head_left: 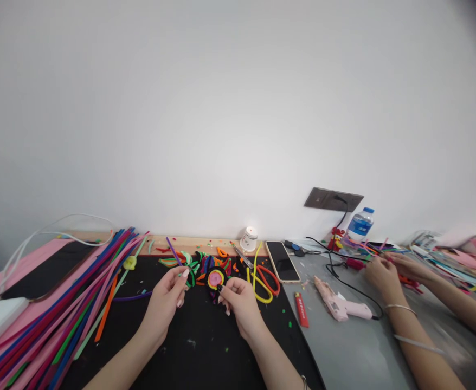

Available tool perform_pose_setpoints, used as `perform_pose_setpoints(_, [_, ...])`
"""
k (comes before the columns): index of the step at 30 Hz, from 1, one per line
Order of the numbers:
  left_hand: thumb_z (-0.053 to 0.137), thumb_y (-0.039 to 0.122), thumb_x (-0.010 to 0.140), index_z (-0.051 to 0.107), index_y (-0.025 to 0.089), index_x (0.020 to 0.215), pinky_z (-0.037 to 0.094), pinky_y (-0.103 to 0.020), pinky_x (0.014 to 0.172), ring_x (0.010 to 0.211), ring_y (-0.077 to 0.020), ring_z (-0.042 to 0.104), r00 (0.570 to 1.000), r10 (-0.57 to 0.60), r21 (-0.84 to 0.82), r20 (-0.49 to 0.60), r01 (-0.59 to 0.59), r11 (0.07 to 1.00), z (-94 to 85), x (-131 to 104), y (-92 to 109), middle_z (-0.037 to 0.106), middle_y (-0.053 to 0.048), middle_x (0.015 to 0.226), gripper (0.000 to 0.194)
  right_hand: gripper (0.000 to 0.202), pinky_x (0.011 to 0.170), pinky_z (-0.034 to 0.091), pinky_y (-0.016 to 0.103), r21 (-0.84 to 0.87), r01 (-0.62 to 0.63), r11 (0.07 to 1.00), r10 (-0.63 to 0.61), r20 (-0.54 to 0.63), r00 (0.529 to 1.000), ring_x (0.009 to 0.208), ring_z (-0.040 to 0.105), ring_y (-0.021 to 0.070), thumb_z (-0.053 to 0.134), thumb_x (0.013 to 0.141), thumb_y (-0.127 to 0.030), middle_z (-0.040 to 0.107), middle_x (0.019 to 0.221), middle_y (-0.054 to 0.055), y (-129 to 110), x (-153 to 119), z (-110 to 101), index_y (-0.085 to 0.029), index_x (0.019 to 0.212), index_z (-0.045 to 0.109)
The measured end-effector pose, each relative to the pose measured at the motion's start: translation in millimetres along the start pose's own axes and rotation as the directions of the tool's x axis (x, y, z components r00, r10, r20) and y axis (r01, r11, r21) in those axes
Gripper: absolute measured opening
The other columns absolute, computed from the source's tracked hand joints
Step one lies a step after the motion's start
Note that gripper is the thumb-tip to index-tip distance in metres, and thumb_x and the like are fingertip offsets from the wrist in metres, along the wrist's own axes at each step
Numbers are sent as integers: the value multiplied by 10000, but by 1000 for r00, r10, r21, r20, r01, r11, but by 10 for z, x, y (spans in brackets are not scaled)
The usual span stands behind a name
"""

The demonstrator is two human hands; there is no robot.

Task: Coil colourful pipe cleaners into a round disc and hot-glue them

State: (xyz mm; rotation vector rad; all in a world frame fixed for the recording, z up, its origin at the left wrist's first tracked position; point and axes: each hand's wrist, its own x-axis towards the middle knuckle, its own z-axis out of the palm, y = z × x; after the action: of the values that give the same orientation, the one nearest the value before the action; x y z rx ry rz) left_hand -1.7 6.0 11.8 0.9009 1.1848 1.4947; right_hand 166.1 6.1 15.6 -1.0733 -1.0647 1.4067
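My left hand [171, 290] is closed in a pinch on a purple pipe cleaner [173, 250]. One end sticks up past the fingertips, and a purple length emerges left of the hand near the black mat [197, 352]. My right hand [240, 303] pinches the lower right edge of a round coiled pipe-cleaner piece [216, 279] with a pink middle, a yellow ring and a black rim. Behind both hands lie colourful shaped pipe-cleaner pieces [191, 265], partly hidden by the fingers and the coil.
Bundled pipe cleaners [95, 303] lie left. Scissors [244, 257], a paper cup [249, 239], yellow [262, 295] and orange loops, and a phone [282, 262] stand right of centre. Farther right are a red lighter [301, 310], glue gun [341, 306], bottle [360, 225] and another person's hands [384, 276].
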Motion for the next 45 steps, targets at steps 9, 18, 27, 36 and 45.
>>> perform_pose_setpoints(9, [639, 348, 717, 607, 195, 1022, 370, -181, 431, 457, -81, 464, 999, -43, 6, 9, 43, 999, -34, -22, 34, 541, 64, 616, 342, 195, 319, 262, 164, -1, 3, 1000, -3, 12, 1000, 307, 352, 36, 641, 640, -242, 586, 438, -26, 8, -2, 5, -162, 514, 516])
perform_pose_setpoints(18, [643, 405, 713, 632, 189, 860, 437, -226, 586, 609, -133, 521, 999, -17, -5, -32, 17, 1000, -57, -17, 50, 535, 50, 603, 261, 183, 316, 260, 159, -3, -2, 1000, 2, 23, 1000, 310, 360, 38, 632, 641, -233, 589, 441, -28, 23, -3, 5, -165, 522, 512])
perform_pose_setpoints(27, [627, 368, 736, 556, 211, 1070, 472, -254, 620, 728, -176, 596, 987, -46, 84, 155, 34, 996, 34, -71, 111, 641, -4, 786, 376, 207, 316, 265, 161, -27, -24, 999, 27, 93, 995, 307, 364, 38, 659, 642, -246, 597, 450, -29, 16, -12, 10, -163, 523, 511])
perform_pose_setpoints(36, [622, 259, 750, 558, 223, 1049, 452, -300, 806, 937, -222, 586, 908, 29, 156, 417, -103, 982, 80, -136, 75, 638, -40, 960, 307, 223, 339, 285, 170, -94, -69, 993, 87, 208, 974, 325, 381, 42, 678, 637, -282, 606, 468, -27, 7, -46, 5, -159, 534, 523])
perform_pose_setpoints(45, [574, 254, 790, 574, 256, 990, 450, -279, 770, 947, -221, 560, 888, 63, 241, 456, -191, 951, 35, -103, 36, 626, -18, 954, 200, 205, 340, 293, 164, -141, -102, 985, 135, 246, 960, 320, 380, 39, 657, 639, -253, 601, 461, -34, -43, -67, 8, -165, 523, 513])
